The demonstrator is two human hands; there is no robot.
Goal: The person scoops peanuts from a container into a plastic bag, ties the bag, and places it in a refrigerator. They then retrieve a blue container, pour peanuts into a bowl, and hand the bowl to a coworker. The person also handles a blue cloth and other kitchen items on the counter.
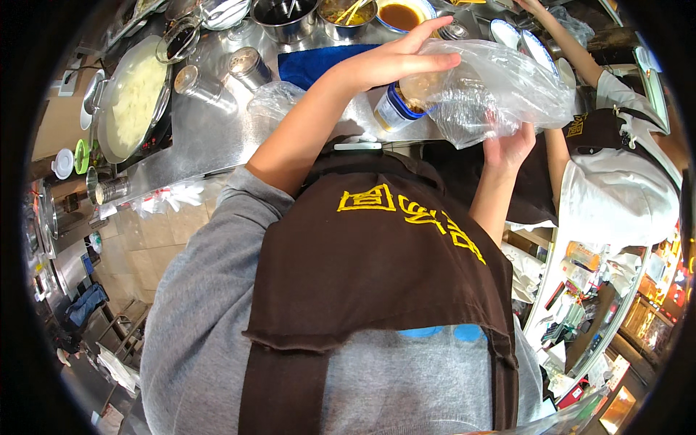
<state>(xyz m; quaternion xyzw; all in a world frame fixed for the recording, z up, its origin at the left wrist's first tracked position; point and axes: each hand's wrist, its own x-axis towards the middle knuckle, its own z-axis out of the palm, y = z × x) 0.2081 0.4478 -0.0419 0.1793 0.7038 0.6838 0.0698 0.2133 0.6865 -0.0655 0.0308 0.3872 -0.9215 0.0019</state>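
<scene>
A clear plastic bag (489, 92) is spread over the right side of a tub with a blue rim (396, 111), which holds brown, crumbly-looking food. My left hand (397, 61) reaches across above the tub, thumb and fingers stretched apart and touching the bag's upper left part. Whether it grips the film there is hidden. From below, my right hand (509, 145) holds the bag's lower side, its fingertips partly behind the film. The tub stands near the front edge of the steel counter (204, 133).
A blue cloth (312, 65), a steel shaker (249, 68) and a glass shaker (209, 89) lie left of my forearm. Farther left is a large pan (136, 103) of pale food. Pots (285, 24) and a sauce bowl (399, 16) line the back. A co-worker (614, 179) stands close on the right.
</scene>
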